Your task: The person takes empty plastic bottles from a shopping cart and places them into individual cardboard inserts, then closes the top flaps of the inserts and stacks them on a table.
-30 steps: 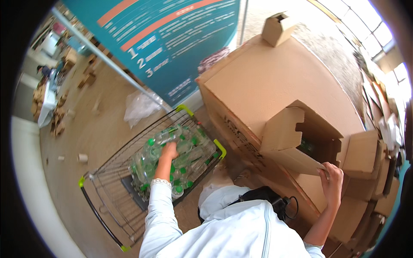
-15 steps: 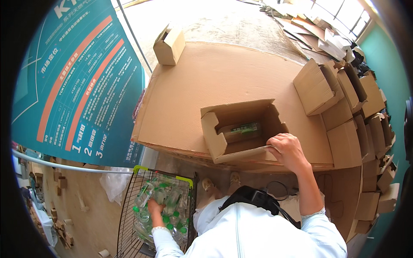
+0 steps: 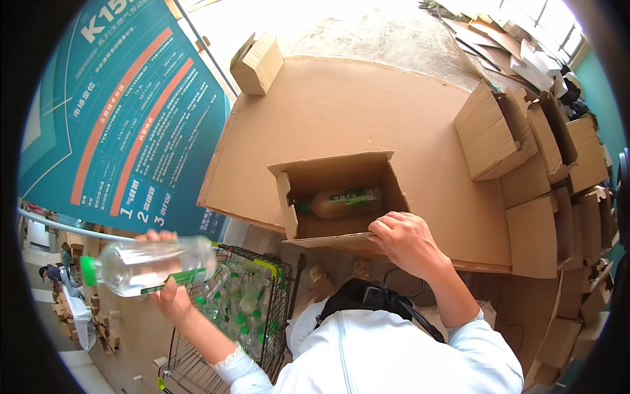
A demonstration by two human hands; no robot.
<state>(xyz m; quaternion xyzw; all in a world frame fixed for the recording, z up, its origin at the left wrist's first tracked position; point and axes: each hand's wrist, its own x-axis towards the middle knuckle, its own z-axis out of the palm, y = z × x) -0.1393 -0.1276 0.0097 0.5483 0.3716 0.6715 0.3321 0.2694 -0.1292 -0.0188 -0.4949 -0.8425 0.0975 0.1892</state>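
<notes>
A clear plastic bottle (image 3: 157, 264) with a green cap and green label is gripped in my left hand (image 3: 172, 299), raised to the left of the cart and held on its side. My right hand (image 3: 407, 241) pinches the near wall of an open cardboard box (image 3: 341, 161). Another bottle (image 3: 346, 201) of the same kind lies on its side in the bottom of that box. The box rests at the near edge of a large cardboard-covered surface (image 3: 354, 108). Several more green-capped bottles (image 3: 246, 292) fill the wire cart (image 3: 197, 358) below at my left.
A teal printed panel (image 3: 141, 125) stands at the left. One small open box (image 3: 257, 64) sits at the surface's far left corner. Several open cardboard boxes (image 3: 492, 134) are stacked along the right side. Flattened cardboard (image 3: 482, 41) lies piled at the far right.
My left hand has come up out of the cart with a bottle and moved left. The open box has shifted left, with my right hand still at its wall.
</notes>
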